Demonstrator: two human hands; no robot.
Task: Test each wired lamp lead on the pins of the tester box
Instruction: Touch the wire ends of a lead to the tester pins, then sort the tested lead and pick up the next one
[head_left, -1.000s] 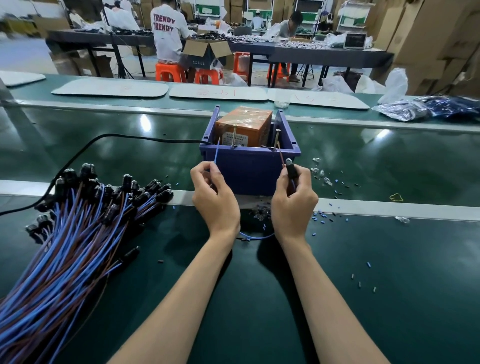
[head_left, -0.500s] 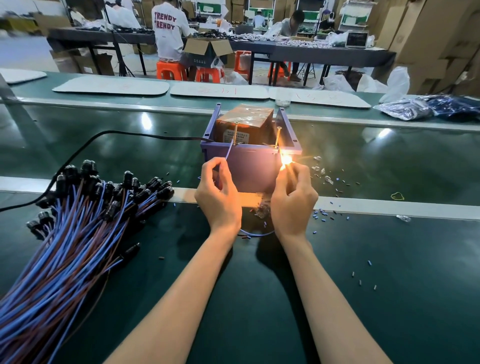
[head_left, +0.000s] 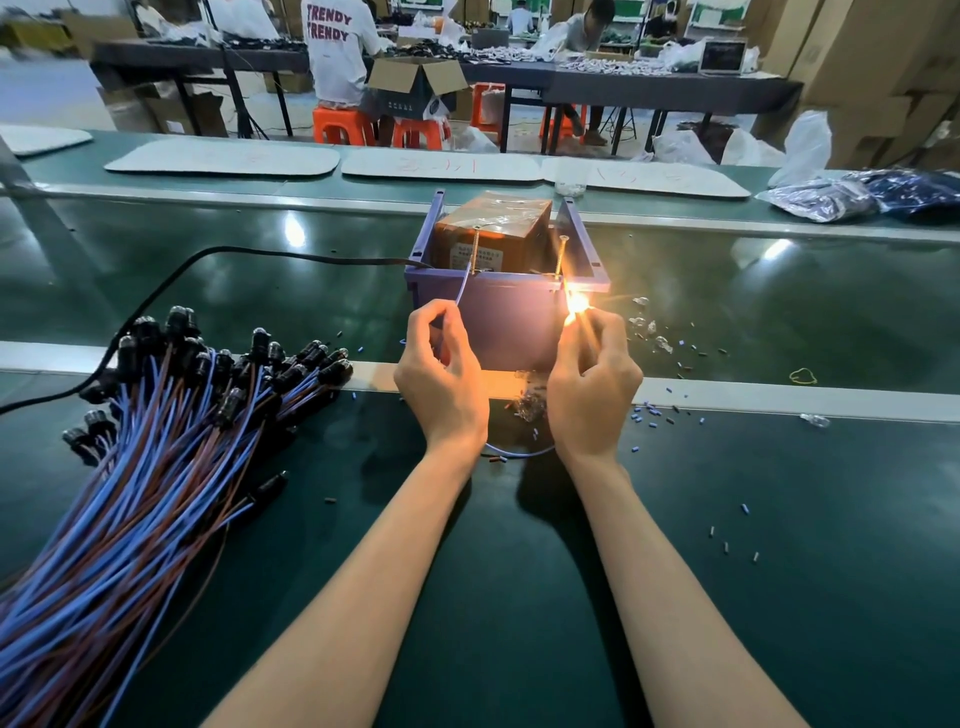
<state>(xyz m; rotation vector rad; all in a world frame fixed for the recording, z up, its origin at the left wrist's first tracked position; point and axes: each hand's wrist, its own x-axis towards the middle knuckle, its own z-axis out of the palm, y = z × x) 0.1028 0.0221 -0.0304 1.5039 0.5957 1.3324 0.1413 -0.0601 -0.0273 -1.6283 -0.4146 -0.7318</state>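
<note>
**Head view**

1. Position of the work. The tester box (head_left: 509, 322), a blue open-topped bin, stands on the green tabletop (head_left: 727, 519) directly ahead of the person. A brown taped unit (head_left: 493, 228) sits inside it, and a black cable (head_left: 208, 260) runs into its left side. Two brass pins rise near the front wall: the left pin (head_left: 475, 249) and the right pin (head_left: 561, 257).

2. State of the hands. The left hand (head_left: 441, 374) has its fingers curled and pinches a blue wire (head_left: 462, 291), whose free end reaches up to the foot of the left pin. The right hand (head_left: 592, 384) is likewise curled and pinches the lamp (head_left: 576, 306) end of the same lead, just beside the foot of the right pin. The glare hides the exact contact there.

3. Step in hand. The lamp glows orange, so this lead appears to pass. The test contact is being made now.

4. Next move. This calls for lifting both ends clear of the pins, setting the lead apart from the untested stock and drawing another. The bundle of leads (head_left: 156, 441), blue and brown with black holders, lies to the left, well apart from the box. Fingers should be kept off the bare pins.

5. Legible writing. A seated person's shirt (head_left: 337, 41) in the background reads "TRENDY TRENDY". The label on the brown unit is too small to read, and the red marks on the white mats (head_left: 223, 158) are illegible.
</note>
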